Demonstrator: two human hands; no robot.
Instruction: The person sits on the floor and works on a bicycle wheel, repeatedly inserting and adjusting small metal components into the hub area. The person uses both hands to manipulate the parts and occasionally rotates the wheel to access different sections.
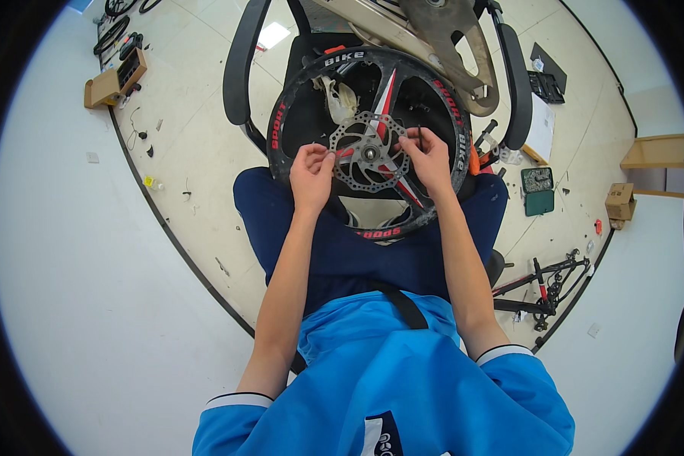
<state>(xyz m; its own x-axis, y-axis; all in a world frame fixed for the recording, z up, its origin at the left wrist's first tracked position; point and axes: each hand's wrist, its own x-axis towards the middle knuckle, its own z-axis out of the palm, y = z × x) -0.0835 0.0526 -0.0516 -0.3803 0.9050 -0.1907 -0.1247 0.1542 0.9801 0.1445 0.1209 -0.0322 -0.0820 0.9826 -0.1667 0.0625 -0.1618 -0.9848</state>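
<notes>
- Round silver drilled metal brake disc point(355, 156) sits flat over the centre of a black bike wheel w/ red-and-white spokes point(283, 121); hub end pokes up mid-disc. Can't tell if bolts are in.
- L hand point(313, 171): fingers curled, tips nearly together at disc's L edge; can't tell if they pinch it or just rest.
- R hand point(431, 157): thumb + index bent, small gap, at disc's R edge. Thin dark piece point(420, 135) shows by the fingers; can't tell if gripped.
- Wheel lies face-up, near rim btwn the knees in dark blue trousers point(372, 262), black chair armrest point(239, 76) off to its L. Exact support hidden.
- Risk: wheel may tip or slide if a knee shifts, prob. taking disc w/ it.
- Pressing one edge only could cant disc on hub.
- Any small part let go could drop thru the spoke gaps to the pale tiled floor point(205, 182).
- Bare skin on disc may leave grease.
- Pale crumpled item point(340, 101) in a spoke gap could snag if wheel's turned.
</notes>
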